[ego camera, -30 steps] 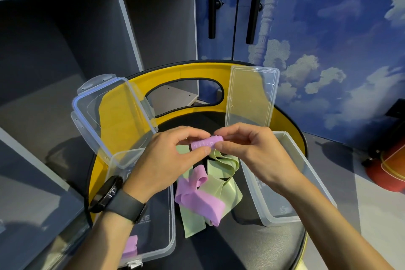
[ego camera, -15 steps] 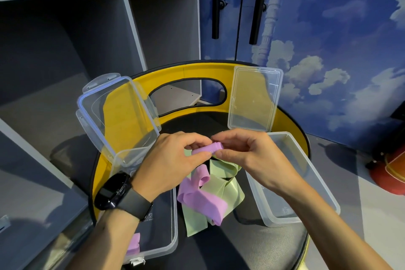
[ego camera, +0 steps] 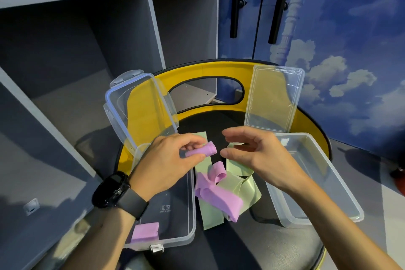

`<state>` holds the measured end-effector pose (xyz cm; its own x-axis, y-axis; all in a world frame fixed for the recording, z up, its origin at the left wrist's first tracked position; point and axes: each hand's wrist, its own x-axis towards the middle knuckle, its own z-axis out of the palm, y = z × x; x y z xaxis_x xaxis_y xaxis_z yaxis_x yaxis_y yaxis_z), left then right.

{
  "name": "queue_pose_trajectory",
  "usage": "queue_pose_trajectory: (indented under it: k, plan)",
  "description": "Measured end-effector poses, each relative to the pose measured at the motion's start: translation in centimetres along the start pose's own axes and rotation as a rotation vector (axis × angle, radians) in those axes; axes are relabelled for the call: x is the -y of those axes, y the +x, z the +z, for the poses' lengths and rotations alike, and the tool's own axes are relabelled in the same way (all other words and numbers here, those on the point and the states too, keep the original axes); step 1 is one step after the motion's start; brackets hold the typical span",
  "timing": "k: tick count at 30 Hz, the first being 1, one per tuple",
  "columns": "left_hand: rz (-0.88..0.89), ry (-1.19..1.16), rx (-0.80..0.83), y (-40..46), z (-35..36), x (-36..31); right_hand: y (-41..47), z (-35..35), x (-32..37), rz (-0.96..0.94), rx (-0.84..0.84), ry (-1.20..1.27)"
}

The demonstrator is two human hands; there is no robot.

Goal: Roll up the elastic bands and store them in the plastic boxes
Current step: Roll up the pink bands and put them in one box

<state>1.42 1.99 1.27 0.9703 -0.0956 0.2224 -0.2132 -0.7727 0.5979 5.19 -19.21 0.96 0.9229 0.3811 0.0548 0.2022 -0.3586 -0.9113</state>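
My left hand (ego camera: 168,160) pinches a rolled pink elastic band (ego camera: 202,150) above the near edge of the left plastic box (ego camera: 191,204). My right hand (ego camera: 256,153) hovers just right of the roll, fingers loosely spread, holding nothing. Below them a loose pink band (ego camera: 219,197) lies tangled with pale green bands (ego camera: 243,184) on the black seat. A second rolled pink band (ego camera: 145,231) lies in the left box's near corner. The right plastic box (ego camera: 317,182) stands empty beside my right forearm.
The left box's lid (ego camera: 140,105) and the right box's lid (ego camera: 274,98) lean on the yellow chair back (ego camera: 197,70). Grey shelving stands to the left, blue cloud-painted doors behind. A red object sits at the far right edge.
My right hand has let go of the pink roll and drawn slightly away to the right. The roll now stays in my left hand alone, shifted a little left.
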Motion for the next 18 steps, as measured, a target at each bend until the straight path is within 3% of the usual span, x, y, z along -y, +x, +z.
queue_pose_trajectory:
  k: [10,18]
  plan:
    - [-0.114,0.072,0.003,-4.2,-2.9,4.5,0.8,5.4,0.6,-0.062,0.136,-0.101]
    - [-0.155,0.276,0.217,-6.9,-2.7,8.7,0.8,9.6,0.6,-0.077,0.254,-0.159]
